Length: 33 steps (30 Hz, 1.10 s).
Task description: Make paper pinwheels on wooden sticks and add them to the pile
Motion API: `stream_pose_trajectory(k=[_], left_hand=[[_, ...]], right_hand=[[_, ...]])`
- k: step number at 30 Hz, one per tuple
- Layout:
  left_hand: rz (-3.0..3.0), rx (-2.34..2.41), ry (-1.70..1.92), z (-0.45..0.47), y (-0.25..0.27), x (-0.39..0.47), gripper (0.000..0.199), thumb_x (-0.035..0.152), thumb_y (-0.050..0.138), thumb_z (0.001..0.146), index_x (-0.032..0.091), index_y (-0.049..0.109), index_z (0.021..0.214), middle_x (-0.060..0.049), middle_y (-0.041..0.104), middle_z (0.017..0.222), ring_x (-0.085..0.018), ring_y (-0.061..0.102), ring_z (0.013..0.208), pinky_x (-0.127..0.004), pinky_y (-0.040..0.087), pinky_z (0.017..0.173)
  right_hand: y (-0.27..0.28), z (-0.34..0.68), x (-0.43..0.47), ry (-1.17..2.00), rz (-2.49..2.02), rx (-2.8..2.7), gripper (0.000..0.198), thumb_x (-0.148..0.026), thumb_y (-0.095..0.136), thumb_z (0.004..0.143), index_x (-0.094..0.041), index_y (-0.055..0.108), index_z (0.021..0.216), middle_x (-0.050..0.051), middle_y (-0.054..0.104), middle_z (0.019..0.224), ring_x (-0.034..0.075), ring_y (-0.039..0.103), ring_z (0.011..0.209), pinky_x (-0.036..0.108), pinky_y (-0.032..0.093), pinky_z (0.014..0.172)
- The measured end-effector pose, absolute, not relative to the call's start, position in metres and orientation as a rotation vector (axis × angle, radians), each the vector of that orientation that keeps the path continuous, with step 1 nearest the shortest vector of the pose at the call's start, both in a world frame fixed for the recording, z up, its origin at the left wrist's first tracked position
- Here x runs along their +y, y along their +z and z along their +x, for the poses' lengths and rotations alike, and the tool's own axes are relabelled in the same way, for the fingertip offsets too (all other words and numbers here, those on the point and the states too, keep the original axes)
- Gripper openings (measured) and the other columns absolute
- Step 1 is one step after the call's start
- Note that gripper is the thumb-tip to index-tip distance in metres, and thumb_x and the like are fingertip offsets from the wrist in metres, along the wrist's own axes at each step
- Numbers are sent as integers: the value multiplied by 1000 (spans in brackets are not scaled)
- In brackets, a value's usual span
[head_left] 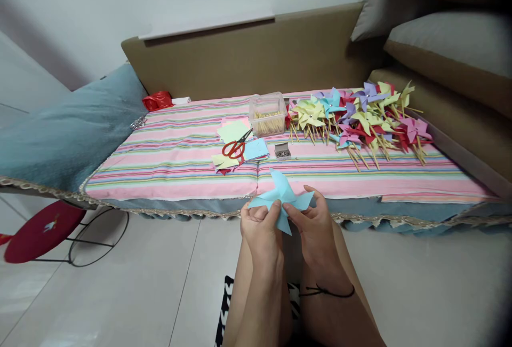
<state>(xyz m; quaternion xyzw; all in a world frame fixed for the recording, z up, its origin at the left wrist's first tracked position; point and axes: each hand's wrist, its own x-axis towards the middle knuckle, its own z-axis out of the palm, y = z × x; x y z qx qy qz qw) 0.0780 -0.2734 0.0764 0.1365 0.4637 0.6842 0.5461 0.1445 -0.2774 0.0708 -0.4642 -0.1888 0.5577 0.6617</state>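
Note:
A light blue paper pinwheel shape (282, 195) is held in front of me, just before the edge of a striped sofa seat (176, 155). My left hand (260, 224) pinches its lower left part and my right hand (314, 221) pinches its lower right part, fingers meeting near the centre. On the seat beyond lie red-handled scissors (235, 148) on a stack of coloured paper squares (240, 147), a clear box of wooden sticks (268, 113) and a small box of pins (282, 151).
A big pile of finished paper pinwheels on sticks (360, 117) covers the seat's right part. A blue cushion (68, 128) lies at the left, grey cushions (448, 42) at the right. A red round stool (42, 229) stands on the tiled floor.

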Motion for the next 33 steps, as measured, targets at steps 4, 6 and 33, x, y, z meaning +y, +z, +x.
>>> stream_pose_trajectory(k=[4,6,33], left_hand=[[293,1098,1621,81,80,-268,57,18,82,56,21,42,97,4,63,65,-13,65,62,-25,50,64],[279,1100,1615,82,81,-264,59,19,82,55,21,42,98,2,65,70,-15,67,66,-27,51,66],[938,1180,1055,36,68,-207,57,18,73,59,23,34,100,7,62,53,-10,55,46,-20,41,51]], right_hand=[[76,145,-270,1287,-1053,-397,80,-26,84,52,-23,40,118,-9,62,59,13,59,50,24,49,51],[76,146,-266,1292,-1049,-411,79,-26,83,53,-24,39,119,-7,64,62,13,60,52,24,49,51],[49,185,-217,1379,-1329,-885,83,-18,75,57,-24,36,130,-10,55,53,13,51,48,23,40,46]])
